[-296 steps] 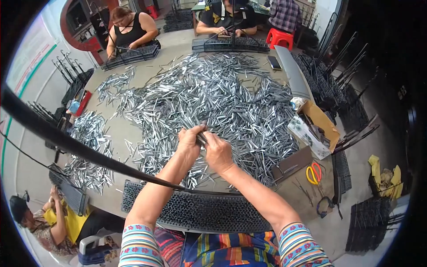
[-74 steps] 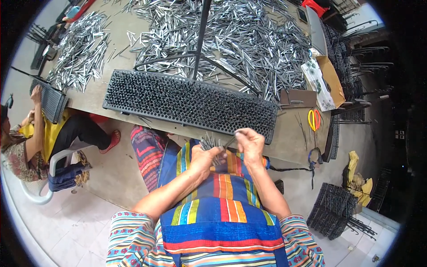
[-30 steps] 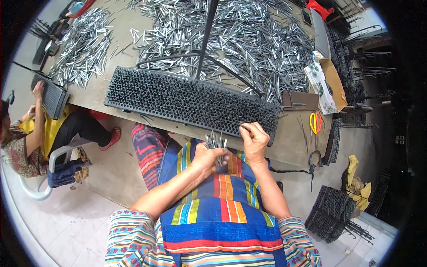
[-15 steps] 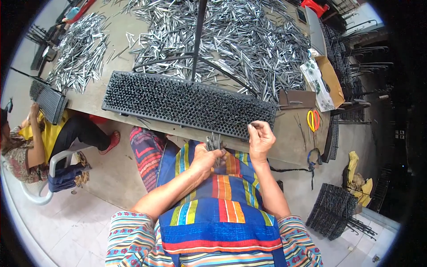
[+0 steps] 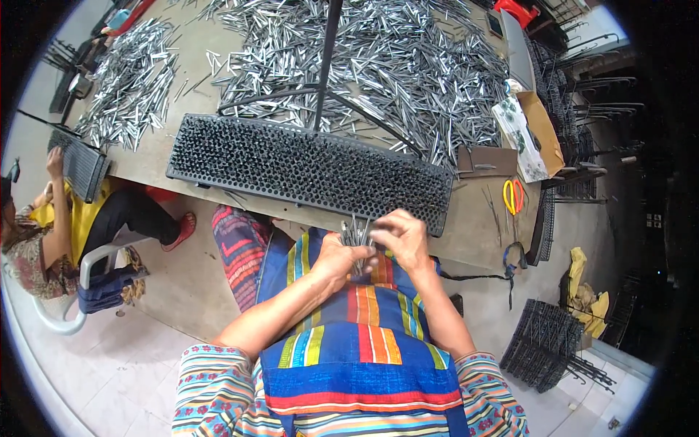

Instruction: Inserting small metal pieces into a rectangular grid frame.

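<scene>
My left hand (image 5: 337, 261) is closed around a bunch of thin grey metal strips (image 5: 354, 231), their ends pointing up in front of my apron. Beside that bunch, my right hand (image 5: 406, 242) has its thumb and fingers drawn together in a pinch at the strips' right side. What sits between those fingertips is too small to tell. Just beyond both hands lies a long black rack (image 5: 291, 164) full of round holes. Dark pieces stand in many holes; more bare holes show along its near edge. A dark metal frame (image 5: 321, 95) rises from its far side.
Loose metal strips (image 5: 393, 65) cover much of the table (image 5: 207, 171), with a smaller pile (image 5: 135, 80) at left. Orange-yellow scissors (image 5: 513, 197) and an open cardboard box (image 5: 542, 135) lie at right. Another person (image 5: 58, 233) sits at left, holding a rack. Stacked black racks (image 5: 542, 342) stand on the floor.
My right hand has moved left and slightly down, from the rack's near right edge to the strips in my left hand. The person at left has raised a hand along their rack.
</scene>
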Tool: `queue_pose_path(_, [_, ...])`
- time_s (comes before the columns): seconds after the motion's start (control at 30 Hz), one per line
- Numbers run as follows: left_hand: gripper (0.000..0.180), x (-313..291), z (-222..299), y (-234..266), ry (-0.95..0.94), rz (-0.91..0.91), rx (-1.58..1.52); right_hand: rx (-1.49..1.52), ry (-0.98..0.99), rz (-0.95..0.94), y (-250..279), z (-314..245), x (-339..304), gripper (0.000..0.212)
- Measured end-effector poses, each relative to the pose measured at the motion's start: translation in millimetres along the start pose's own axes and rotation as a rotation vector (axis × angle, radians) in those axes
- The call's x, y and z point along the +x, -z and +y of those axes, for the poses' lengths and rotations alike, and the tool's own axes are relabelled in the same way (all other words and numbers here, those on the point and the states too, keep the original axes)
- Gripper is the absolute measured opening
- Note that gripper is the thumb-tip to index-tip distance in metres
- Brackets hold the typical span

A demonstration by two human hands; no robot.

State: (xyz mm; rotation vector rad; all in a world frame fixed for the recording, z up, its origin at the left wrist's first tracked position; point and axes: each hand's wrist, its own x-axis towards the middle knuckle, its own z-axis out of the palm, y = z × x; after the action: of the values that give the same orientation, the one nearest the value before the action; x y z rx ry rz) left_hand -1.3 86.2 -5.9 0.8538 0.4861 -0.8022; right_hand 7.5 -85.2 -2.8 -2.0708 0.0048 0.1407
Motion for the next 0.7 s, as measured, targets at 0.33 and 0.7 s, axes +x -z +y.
queue_pose_path(0.33, [0.010,-9.7,2.2,3.9,-0.002,0.110,0.010,0.682,-0.241,0.307,-18.6,2.8,-3.2,0.009])
queue_pose_path(0.7, [0.016,-9.8,6.4,10.6,-0.021,0.139,-0.005,0.067,0.162,0.477,-33.0,-8.9,34.6,0.009])
